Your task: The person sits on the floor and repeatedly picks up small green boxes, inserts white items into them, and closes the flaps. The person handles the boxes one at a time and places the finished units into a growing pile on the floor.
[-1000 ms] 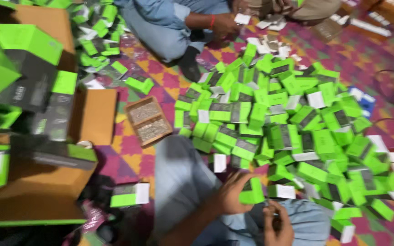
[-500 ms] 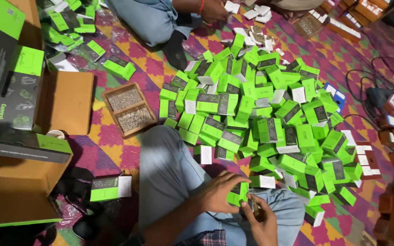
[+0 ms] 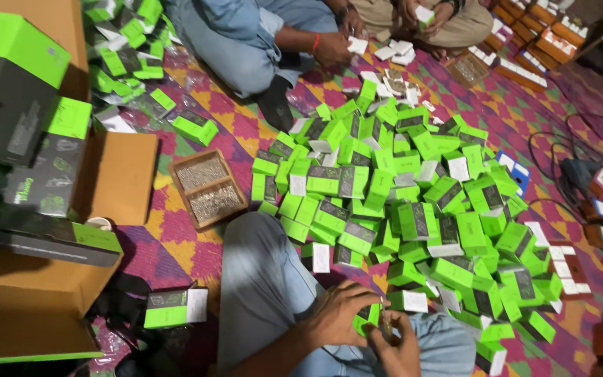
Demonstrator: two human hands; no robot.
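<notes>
Both hands have shifted lower right; left hand point(image 3: 340, 314) stays clamped on a small green box point(image 3: 370, 315), right hand point(image 3: 399, 342) pinches its flap, pile of boxes point(image 3: 413, 202) just beyond.

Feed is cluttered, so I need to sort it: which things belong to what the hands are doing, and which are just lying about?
In hand:
left hand
right hand
small green box held between them
pile of green boxes

Lying about:
wooden tray
cardboard cartons
black cable
orange boxes

Single head camera, steep downward tilt, close over own lap, facing forward across patterned floor mat point(image 3: 197, 115).
</notes>
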